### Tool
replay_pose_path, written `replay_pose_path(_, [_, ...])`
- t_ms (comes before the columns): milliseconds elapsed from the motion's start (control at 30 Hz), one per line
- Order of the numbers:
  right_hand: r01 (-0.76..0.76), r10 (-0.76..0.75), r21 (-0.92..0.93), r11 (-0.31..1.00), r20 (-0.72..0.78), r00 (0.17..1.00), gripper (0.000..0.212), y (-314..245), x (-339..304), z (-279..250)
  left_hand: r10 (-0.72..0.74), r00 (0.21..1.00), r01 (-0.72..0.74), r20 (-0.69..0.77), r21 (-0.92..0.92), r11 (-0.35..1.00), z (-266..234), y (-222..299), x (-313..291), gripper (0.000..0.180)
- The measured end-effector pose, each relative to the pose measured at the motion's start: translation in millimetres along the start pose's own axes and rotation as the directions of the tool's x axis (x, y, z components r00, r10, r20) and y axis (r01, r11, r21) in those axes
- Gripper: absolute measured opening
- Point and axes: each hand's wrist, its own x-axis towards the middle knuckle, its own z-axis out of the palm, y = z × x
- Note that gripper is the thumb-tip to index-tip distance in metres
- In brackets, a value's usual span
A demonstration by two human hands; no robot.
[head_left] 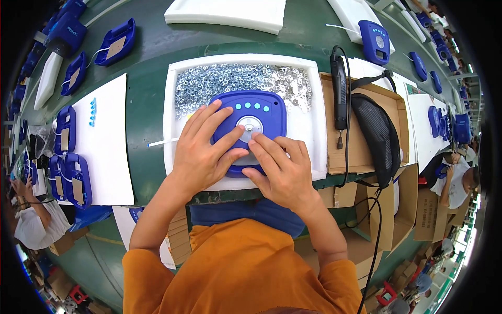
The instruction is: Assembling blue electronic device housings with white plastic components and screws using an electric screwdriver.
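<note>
On a long green worktable (146, 107), above a green floor (111, 264) with co-workers in white shirts (39, 225) toward the rims of the view, sits a shallow white foam tray (243, 58), loose silvery metal washers (214, 81) heaped along its far half. Over the tray's middle lies a rounded-square blue plastic housing (275, 123) with four light-blue round buttons (248, 105) and a round silver dial (256, 123). The left hand (204, 149) spreads its fingers across the housing's left side, index fingertip at the dial; the right hand (285, 170) reaches from the lower right, index and middle fingers close together at the dial's near edge, thumb apart. Whether anything small sits under the fingertips, I cannot tell. A thin white cable (163, 142) sticks out leftward past the tray's rim. The table's near edge runs just below the tray. Leftward, a strip of green tabletop separates tray from a flat white board (110, 152) bearing blue plastic shells (81, 167); rightward, a shallow brown cardboard box (358, 152) stands just beside it, holding a black stick-shaped corded tool (340, 94) and a black mesh pouch (376, 136).
</note>
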Motion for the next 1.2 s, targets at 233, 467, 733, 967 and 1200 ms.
replay_pose_path(233, [0.031, -0.032, -0.039, 0.999, -0.022, 0.999, 0.052, 2.7, -2.0, 4.0, 0.008, 0.999, -0.008, -0.031, -0.014, 1.0, -0.2, 1.2, 4.7, 0.039])
replay_pose_path(467, [0.04, -0.04, -0.052, 0.998, -0.015, 0.999, 0.057, 2.8, -3.1, 4.1, 0.011, 0.999, -0.011, -0.035, -0.021, 1.0, 0.3, 0.7, 4.8, 0.038])
replay_pose_path(733, [0.055, -0.055, -0.042, 0.998, 0.0, 0.998, 0.057, 3.3, -1.9, 2.4, -0.012, 1.0, 0.011, -0.01, -0.045, 0.999, -1.6, 1.6, 5.6, 0.039])
replay_pose_path(967, [0.039, -0.039, -0.019, 0.999, 0.028, 0.999, 0.061, 3.6, 0.5, -1.3, 0.004, 0.999, -0.006, -0.043, -0.037, 0.999, 1.4, 1.8, 6.0, 0.036])
replay_pose_path(1200, [0.047, -0.047, 0.0, 0.999, 0.036, 0.998, 0.058, 4.3, 4.1, -4.3, 0.01, 0.999, -0.012, -0.038, -0.058, 0.998, -1.5, 3.4, 3.7, 0.036])
